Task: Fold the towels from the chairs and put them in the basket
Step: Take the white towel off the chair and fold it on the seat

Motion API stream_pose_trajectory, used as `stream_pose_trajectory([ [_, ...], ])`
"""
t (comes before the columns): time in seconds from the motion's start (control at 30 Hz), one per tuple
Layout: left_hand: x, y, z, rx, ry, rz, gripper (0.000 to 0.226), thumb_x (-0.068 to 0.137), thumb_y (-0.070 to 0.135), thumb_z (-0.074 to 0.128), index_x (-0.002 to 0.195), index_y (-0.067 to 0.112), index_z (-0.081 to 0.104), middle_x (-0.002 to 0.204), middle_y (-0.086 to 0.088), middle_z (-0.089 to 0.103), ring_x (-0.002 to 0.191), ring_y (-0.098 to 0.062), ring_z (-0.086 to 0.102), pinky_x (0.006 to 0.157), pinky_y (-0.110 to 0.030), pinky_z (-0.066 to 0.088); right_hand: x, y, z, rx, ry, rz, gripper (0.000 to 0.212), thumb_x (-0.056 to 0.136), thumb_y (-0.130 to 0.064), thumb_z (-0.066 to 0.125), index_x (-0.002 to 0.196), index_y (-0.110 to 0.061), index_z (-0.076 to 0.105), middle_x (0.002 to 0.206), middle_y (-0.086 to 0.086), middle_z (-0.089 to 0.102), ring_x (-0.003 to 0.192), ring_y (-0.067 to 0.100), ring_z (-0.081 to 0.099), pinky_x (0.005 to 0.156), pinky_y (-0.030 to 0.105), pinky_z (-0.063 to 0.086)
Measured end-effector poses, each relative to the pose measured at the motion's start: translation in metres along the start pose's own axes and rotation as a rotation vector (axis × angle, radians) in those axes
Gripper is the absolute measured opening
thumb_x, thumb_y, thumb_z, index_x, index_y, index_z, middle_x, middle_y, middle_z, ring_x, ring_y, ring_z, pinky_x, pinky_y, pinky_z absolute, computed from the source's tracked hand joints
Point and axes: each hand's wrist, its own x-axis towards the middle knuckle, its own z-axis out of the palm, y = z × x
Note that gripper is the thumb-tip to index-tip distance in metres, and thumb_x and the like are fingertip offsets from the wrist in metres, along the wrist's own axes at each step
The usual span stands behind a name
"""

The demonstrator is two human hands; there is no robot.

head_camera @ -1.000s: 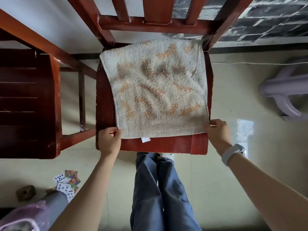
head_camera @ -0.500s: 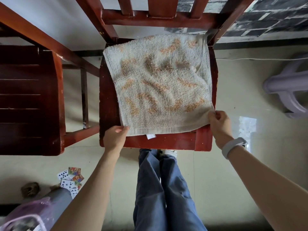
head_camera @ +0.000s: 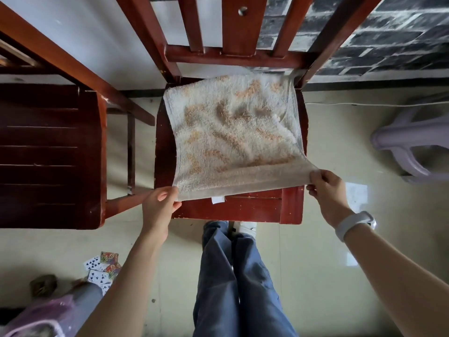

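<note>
A white towel (head_camera: 233,135) with orange marks lies spread on the seat of a red wooden chair (head_camera: 255,210). Its near edge is raised off the seat, with a small white tag hanging under it. My left hand (head_camera: 161,206) pinches the near left corner of the towel. My right hand (head_camera: 328,190), with a white band on the wrist, pinches the near right corner. The far edge of the towel rests against the chair's back posts. No basket is plainly in view.
A second, darker wooden chair (head_camera: 48,154) stands to the left. A pale plastic stool (head_camera: 413,147) is at the right. Playing cards (head_camera: 103,267) lie on the floor at the lower left, beside a purple plastic thing (head_camera: 41,319). My legs stand just before the chair.
Both hands have lifted the towel's near edge off the seat, and the near part now hangs slack between them. The view has shifted so the chair sits further right.
</note>
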Motion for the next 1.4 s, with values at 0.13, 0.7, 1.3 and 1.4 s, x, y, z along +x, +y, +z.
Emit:
stream_pose_trajectory([
  [0.13,-0.023,0.044,-0.014,-0.123,-0.004,0.081,0.012,0.085,0.010,0.063,0.081,0.021,0.062,0.083,0.001,0.059,0.075,-0.009,0.057,0.062,-0.016,0.048,-0.025,-0.034,-0.016,0.217,0.067,-0.057,0.013,0.089,-0.007,0.048,0.097,-0.017,0.048,0.062,0.004,0.049,0.047,0.011,0.042,0.045,0.017,0.040],
  [0.7,-0.143,0.219,-0.086,0.099,-0.226,0.574,0.032,0.075,-0.002,0.068,0.081,0.030,0.066,0.086,0.003,0.067,0.080,-0.010,0.062,0.071,-0.016,0.048,-0.149,-0.190,-0.090,-0.322,0.181,-0.724,0.017,0.083,-0.001,0.061,0.099,0.001,0.066,0.094,0.017,0.067,0.082,0.027,0.059,0.068,0.013,0.032],
  [1.3,-0.197,0.296,-0.111,0.110,-0.063,0.853,0.010,0.085,0.007,0.060,0.091,0.015,0.063,0.080,0.001,0.063,0.066,-0.012,0.066,0.052,-0.007,0.048,-0.221,-0.251,-0.167,-1.090,0.114,-1.280,0.046,0.076,0.009,0.060,0.115,-0.015,0.059,0.096,0.013,0.063,0.060,0.033,0.060,0.045,0.030,0.043],
  [1.4,-0.204,0.303,-0.119,0.153,-0.074,0.931,0.013,0.085,0.006,0.060,0.088,0.019,0.060,0.079,-0.001,0.063,0.066,-0.011,0.066,0.053,-0.008,0.050,-0.226,-0.257,-0.173,-1.189,0.133,-1.371,0.061,0.060,0.013,0.069,0.113,-0.017,0.063,0.079,0.008,0.062,0.040,0.026,0.051,0.035,0.022,0.032],
])
